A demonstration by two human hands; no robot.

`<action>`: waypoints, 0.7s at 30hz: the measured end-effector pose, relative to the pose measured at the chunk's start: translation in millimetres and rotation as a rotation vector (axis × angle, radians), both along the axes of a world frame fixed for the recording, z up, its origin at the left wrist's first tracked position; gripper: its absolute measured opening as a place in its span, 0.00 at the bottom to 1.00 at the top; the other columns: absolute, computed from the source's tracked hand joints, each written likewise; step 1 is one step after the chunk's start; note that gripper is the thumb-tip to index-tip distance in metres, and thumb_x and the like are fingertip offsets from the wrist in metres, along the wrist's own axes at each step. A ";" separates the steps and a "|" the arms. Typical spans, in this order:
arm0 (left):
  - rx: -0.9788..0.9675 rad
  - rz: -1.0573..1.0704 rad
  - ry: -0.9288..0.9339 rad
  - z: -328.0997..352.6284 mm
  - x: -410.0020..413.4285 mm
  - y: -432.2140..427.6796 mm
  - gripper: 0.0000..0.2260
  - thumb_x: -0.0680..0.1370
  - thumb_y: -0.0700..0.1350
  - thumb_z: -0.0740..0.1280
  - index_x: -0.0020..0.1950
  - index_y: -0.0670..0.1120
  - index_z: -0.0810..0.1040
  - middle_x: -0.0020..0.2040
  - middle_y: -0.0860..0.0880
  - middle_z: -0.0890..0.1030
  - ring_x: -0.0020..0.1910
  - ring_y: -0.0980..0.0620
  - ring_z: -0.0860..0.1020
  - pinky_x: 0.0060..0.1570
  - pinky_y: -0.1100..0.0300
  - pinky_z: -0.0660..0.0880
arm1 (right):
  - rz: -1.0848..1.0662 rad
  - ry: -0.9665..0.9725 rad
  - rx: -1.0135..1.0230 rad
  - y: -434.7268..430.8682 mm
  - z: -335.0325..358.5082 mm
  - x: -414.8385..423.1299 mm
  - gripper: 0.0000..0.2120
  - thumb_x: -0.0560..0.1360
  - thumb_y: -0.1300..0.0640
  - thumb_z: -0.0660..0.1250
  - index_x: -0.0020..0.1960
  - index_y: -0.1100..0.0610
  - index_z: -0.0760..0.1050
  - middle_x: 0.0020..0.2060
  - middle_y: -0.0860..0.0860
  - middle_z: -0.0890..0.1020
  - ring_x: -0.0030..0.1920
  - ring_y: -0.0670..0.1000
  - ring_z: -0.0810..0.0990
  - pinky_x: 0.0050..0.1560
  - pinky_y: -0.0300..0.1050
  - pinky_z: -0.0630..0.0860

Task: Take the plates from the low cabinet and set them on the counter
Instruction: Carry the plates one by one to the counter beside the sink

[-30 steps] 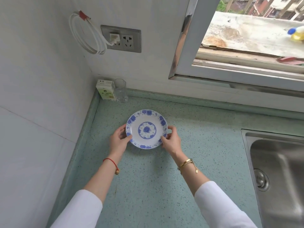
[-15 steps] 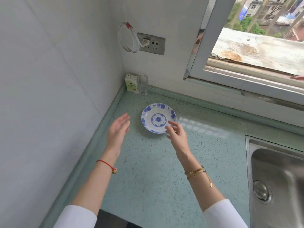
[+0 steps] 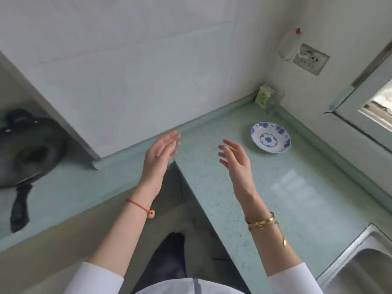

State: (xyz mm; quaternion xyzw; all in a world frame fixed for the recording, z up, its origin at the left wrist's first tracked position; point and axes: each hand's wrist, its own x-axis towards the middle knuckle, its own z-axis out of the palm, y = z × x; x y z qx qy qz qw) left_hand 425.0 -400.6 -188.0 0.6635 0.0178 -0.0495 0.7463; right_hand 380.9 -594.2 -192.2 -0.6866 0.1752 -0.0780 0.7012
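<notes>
A white plate with a blue floral pattern [image 3: 270, 137] rests on the pale green speckled counter [image 3: 265, 187], near its far corner. My left hand [image 3: 161, 152] hovers open, fingers apart, over the counter's inner corner, well left of the plate. My right hand [image 3: 235, 159] is open too, held in the air a short way left of the plate and not touching it. Neither hand holds anything. The low cabinet is not visible.
A small green carton [image 3: 263, 96] and a clear glass [image 3: 273, 103] stand in the far corner. A wall socket with a coiled white cable [image 3: 307, 58] is above. A black frying pan [image 3: 25, 151] sits at the left. A steel sink [image 3: 360, 266] lies at lower right.
Both hands let go of the plate and drew back from it. The view swung left and down, bringing the pan and the counter's inner corner into sight.
</notes>
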 end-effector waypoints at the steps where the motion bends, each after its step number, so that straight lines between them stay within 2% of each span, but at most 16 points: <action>1: 0.004 0.050 -0.001 0.2 -20.5 15.1 0.12 0.82 0.42 0.64 0.65 0.49 0.79 0.63 0.49 0.83 0.63 0.52 0.80 0.67 0.53 0.74 | 0.055 -0.004 -0.007 14.0 1.0 -7.6 0.14 0.81 0.55 0.61 0.66 0.54 0.74 0.59 0.50 0.81 0.60 0.51 0.80 0.63 0.49 0.77; 4: 0.004 0.221 0.003 0.6 -87.9 65.6 0.15 0.83 0.43 0.62 0.69 0.47 0.76 0.66 0.50 0.80 0.66 0.56 0.78 0.72 0.55 0.70 | 0.232 0.000 -0.008 63.7 3.7 -31.2 0.15 0.82 0.56 0.59 0.67 0.54 0.74 0.62 0.50 0.80 0.64 0.50 0.77 0.68 0.52 0.73; 8: 0.029 0.457 0.000 8.9 -175.4 125.2 0.17 0.78 0.51 0.65 0.67 0.54 0.76 0.68 0.54 0.79 0.69 0.58 0.75 0.74 0.54 0.67 | 0.476 -0.001 -0.014 135.6 9.5 -62.6 0.15 0.82 0.56 0.59 0.68 0.55 0.73 0.64 0.52 0.79 0.67 0.51 0.76 0.72 0.55 0.68; 11: 0.046 0.637 -0.007 17.3 -242.1 165.9 0.19 0.74 0.55 0.67 0.65 0.58 0.77 0.67 0.57 0.80 0.69 0.59 0.75 0.74 0.53 0.66 | 0.673 -0.008 -0.006 193.0 14.3 -94.8 0.15 0.82 0.56 0.59 0.68 0.56 0.73 0.64 0.52 0.79 0.66 0.50 0.76 0.72 0.55 0.68; 14: 0.038 0.822 -0.010 21.9 -306.8 200.0 0.18 0.76 0.53 0.66 0.66 0.58 0.77 0.67 0.57 0.80 0.69 0.60 0.75 0.74 0.52 0.66 | 0.864 0.013 0.012 247.9 19.5 -131.6 0.15 0.82 0.56 0.59 0.67 0.55 0.73 0.63 0.51 0.79 0.66 0.50 0.76 0.71 0.55 0.70; 21: -0.003 1.256 -0.004 31.2 -470.9 262.6 0.21 0.70 0.56 0.68 0.62 0.57 0.79 0.66 0.55 0.81 0.69 0.58 0.75 0.75 0.51 0.66 | 1.261 0.025 0.020 376.7 25.5 -248.6 0.13 0.82 0.57 0.59 0.64 0.56 0.75 0.63 0.53 0.79 0.65 0.56 0.76 0.69 0.54 0.72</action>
